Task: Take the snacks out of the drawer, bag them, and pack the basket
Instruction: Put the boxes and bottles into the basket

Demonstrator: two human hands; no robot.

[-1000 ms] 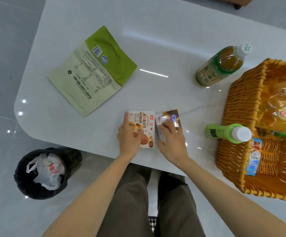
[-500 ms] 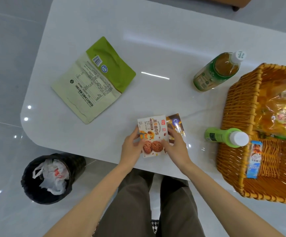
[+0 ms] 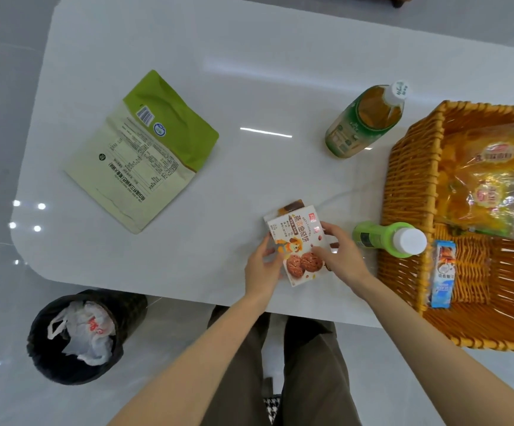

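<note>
A small cookie packet (image 3: 298, 244) with a cartoon dog and two cookies printed on it lies stacked over a darker brown packet (image 3: 292, 207), of which only the top edge shows. My left hand (image 3: 261, 267) grips the stack at its left edge. My right hand (image 3: 337, 258) grips its right side, thumb on the front. The stack is just above the white table (image 3: 249, 72), near its front edge. The orange wicker basket (image 3: 409, 186) stands to the right and holds a yellow snack bag (image 3: 492, 182) and a small blue packet (image 3: 442, 275).
A large green and cream pouch (image 3: 145, 149) lies face down at the left. A tea bottle (image 3: 363, 121) stands behind the stack. A green bottle with a white cap (image 3: 387, 239) stands against the basket's left wall. A black bin (image 3: 83, 336) sits on the floor, lower left.
The two packets lay side by side on the table a second ago. Both hands have gathered them into one stack, cookie packet on top, and shifted it toward the basket.
</note>
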